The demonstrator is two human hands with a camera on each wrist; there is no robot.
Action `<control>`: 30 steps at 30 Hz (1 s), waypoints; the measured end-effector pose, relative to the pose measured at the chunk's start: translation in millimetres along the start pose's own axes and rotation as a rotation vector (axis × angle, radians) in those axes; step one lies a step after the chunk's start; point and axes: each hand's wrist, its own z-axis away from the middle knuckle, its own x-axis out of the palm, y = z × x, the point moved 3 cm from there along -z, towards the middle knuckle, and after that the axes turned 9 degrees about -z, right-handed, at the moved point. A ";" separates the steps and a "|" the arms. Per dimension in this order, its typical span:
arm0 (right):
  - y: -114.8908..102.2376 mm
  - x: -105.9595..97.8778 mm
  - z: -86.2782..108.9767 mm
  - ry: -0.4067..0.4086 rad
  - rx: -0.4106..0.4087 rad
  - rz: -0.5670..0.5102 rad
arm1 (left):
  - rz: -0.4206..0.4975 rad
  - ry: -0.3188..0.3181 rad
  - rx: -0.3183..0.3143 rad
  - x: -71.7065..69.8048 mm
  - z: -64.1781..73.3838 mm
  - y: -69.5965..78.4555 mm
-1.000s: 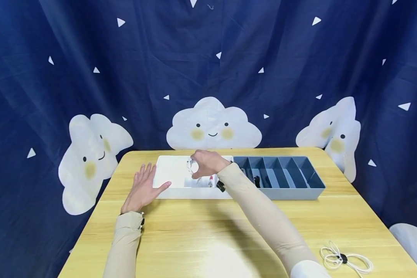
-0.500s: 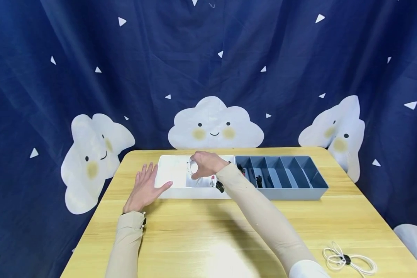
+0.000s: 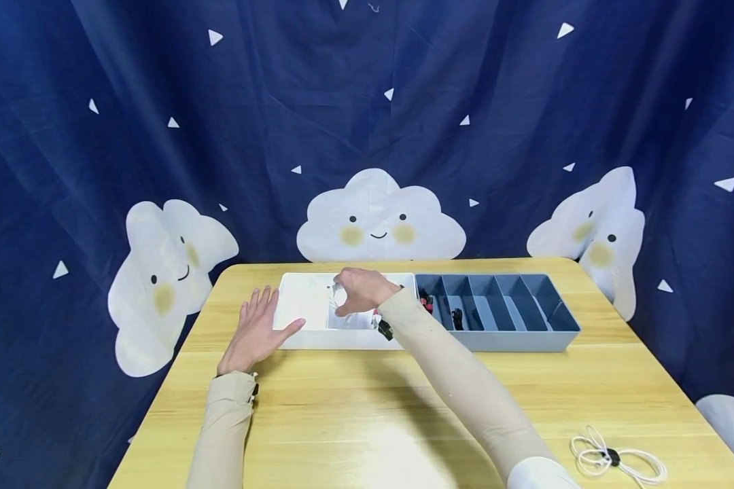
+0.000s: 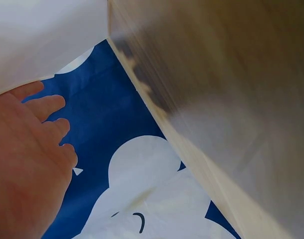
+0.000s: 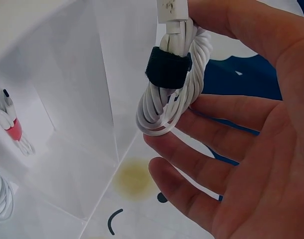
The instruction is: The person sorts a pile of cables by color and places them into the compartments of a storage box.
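In the head view my right hand (image 3: 367, 291) is over the middle of the white divided box (image 3: 336, 340). Between thumb and fingers it holds a coiled white cable (image 5: 159, 112), bound by a black strap (image 5: 168, 68) with a white plug (image 5: 172, 11) at the top. My left hand (image 3: 257, 333) rests at the box's left end, fingers straight and thumb stretched along the front corner. The left wrist view shows that hand (image 4: 30, 154) with its fingertips beyond the box's edge.
Inside the white box lie a red-strapped white cable (image 5: 13, 128) and a white coil (image 5: 1, 201). A grey-blue divided box (image 3: 514, 341) adjoins it on the right, with a black cable (image 3: 457, 318) inside. Another white cable (image 3: 633, 462) lies at the table's front right.
The head view has shifted slightly. Both hands keep their places at the white box, and the coiled cable is still in the right hand.
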 end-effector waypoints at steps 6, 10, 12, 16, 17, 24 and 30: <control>-0.9 2.6 -0.8 -0.004 0.002 0.011 | -0.005 0.006 0.004 0.4 -0.4 0.0; -1.3 3.5 -1.2 -0.004 0.003 0.014 | -0.006 0.010 0.005 0.2 -0.3 0.1; -1.4 3.9 -1.5 -0.005 0.003 0.014 | -0.004 0.010 0.005 0.3 -0.3 0.1; -1.5 4.0 -1.9 -0.008 0.003 0.012 | 0.001 0.009 0.005 0.7 -0.8 -0.5; -1.6 3.9 -2.0 -0.008 0.004 0.013 | 0.002 0.009 0.005 0.6 -0.8 -0.5; -1.2 4.7 -2.4 -0.013 0.003 0.002 | -0.005 0.013 0.006 -0.4 -0.1 0.9; 0.1 7.0 -3.2 -0.011 0.013 0.004 | 0.000 0.003 0.004 -0.5 0.3 1.0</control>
